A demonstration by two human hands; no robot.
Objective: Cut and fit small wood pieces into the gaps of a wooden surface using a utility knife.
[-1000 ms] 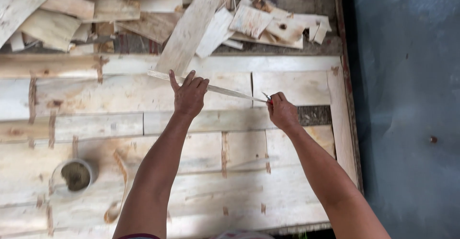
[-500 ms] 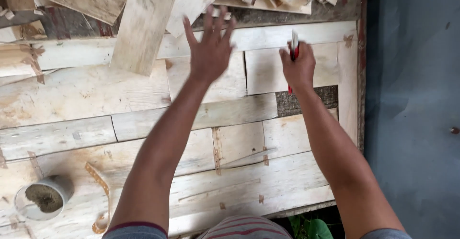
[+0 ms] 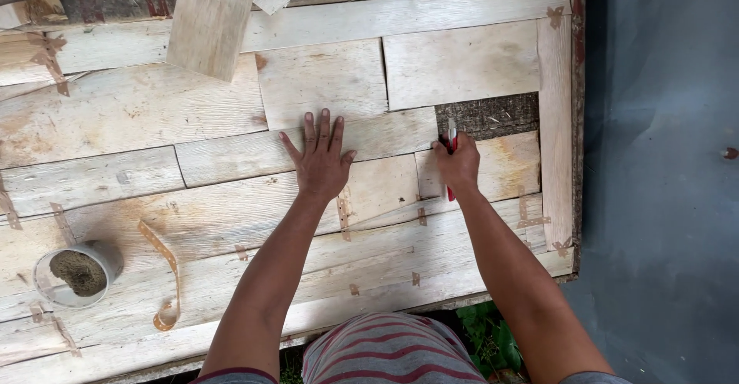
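Note:
My left hand lies flat, fingers spread, on a pale veneer strip in a patchwork of thin wood sheets. My right hand is closed around a red-handled knife, its blade pointing away from me at the edge of a dark rectangular gap between the sheets. The gap shows rough dark board beneath. Brown tape pieces hold several seams near my hands.
A tape roll sits at the left, with a loose curl of brown tape beside it. A loose plank leans in from the top. The board's wooden frame edge borders a grey floor on the right.
Both hands came down from the far side toward me. My left hand, raised before, now presses flat on the veneer; my right hand brought the knife to the dark gap.

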